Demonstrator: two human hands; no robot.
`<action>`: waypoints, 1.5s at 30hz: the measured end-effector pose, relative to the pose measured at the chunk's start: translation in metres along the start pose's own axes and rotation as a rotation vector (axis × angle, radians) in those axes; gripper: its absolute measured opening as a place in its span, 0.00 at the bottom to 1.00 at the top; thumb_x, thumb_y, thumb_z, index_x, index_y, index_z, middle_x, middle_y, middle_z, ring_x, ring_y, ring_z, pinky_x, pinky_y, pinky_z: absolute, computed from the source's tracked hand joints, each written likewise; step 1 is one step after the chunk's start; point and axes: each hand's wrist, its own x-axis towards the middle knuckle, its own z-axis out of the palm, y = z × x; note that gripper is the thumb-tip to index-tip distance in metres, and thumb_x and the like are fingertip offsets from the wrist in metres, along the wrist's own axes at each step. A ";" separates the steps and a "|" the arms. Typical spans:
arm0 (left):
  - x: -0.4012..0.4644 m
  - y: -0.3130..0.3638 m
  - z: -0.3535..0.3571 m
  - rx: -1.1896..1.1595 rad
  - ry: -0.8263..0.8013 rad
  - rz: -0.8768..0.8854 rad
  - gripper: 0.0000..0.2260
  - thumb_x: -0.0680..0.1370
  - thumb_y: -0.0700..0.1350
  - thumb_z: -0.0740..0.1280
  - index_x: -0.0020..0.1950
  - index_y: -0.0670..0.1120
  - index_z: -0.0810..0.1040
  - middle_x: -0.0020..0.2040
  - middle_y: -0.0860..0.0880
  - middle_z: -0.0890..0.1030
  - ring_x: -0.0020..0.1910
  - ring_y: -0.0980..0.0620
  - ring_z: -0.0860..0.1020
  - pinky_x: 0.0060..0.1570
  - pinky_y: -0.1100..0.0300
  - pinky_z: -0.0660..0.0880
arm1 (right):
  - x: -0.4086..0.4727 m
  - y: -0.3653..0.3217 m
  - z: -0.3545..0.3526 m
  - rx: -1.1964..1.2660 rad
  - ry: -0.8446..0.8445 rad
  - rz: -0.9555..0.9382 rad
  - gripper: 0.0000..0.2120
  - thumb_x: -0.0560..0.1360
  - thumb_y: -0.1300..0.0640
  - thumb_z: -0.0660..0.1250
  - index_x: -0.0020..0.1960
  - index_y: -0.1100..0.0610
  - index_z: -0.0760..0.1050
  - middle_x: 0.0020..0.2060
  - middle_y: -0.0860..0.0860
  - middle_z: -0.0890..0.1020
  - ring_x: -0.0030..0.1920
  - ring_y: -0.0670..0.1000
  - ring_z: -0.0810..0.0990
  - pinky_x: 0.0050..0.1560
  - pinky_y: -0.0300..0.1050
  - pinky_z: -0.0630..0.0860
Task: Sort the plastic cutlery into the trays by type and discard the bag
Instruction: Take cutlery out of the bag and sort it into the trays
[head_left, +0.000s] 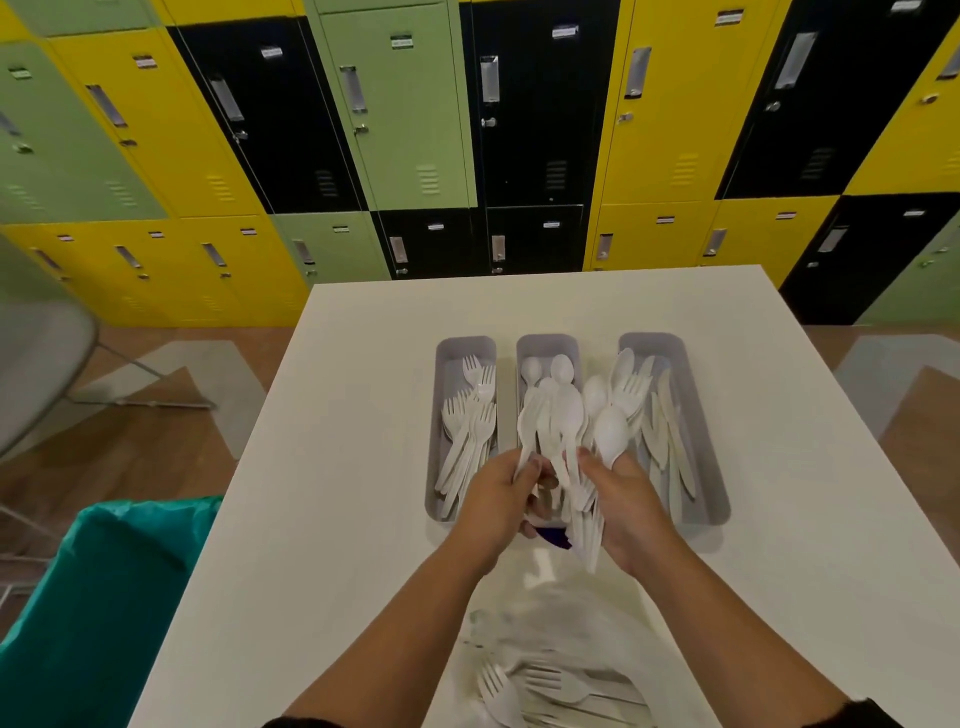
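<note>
Three grey trays stand side by side on the white table (332, 467). The left tray (440, 374) holds white forks, the middle tray (545, 344) white spoons, the right tray (696, 415) white knives. My left hand (493, 504) pinches a spoon over the middle tray's near end. My right hand (631, 512) grips a mixed bunch of cutlery (584, 441), spoons and forks fanning out above the middle and right trays. The clear plastic bag (550, 634) lies near me with several forks in it.
A bin lined with a green bag (98, 597) stands at the table's left, close to me. Coloured lockers (415, 130) fill the wall beyond the table. A grey chair (36, 358) is at far left on the wooden floor.
</note>
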 end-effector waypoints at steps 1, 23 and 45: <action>0.002 0.000 0.000 0.029 0.033 0.024 0.11 0.82 0.46 0.56 0.44 0.49 0.76 0.43 0.49 0.80 0.30 0.57 0.73 0.28 0.65 0.69 | 0.001 0.002 0.002 -0.028 -0.003 -0.004 0.10 0.80 0.61 0.57 0.54 0.52 0.76 0.49 0.55 0.84 0.48 0.53 0.83 0.52 0.53 0.79; 0.013 0.006 -0.017 -0.088 0.025 -0.198 0.12 0.74 0.38 0.55 0.31 0.46 0.64 0.23 0.52 0.63 0.21 0.56 0.56 0.20 0.67 0.55 | 0.002 0.011 -0.012 0.006 0.089 0.020 0.12 0.80 0.60 0.58 0.62 0.56 0.72 0.46 0.58 0.82 0.48 0.56 0.81 0.54 0.54 0.78; 0.028 0.007 -0.058 0.718 0.216 -0.198 0.09 0.81 0.40 0.53 0.43 0.41 0.69 0.49 0.37 0.77 0.44 0.42 0.75 0.45 0.53 0.75 | -0.003 0.006 -0.005 -0.026 0.043 0.041 0.15 0.80 0.59 0.58 0.67 0.58 0.70 0.42 0.54 0.81 0.42 0.50 0.79 0.39 0.44 0.75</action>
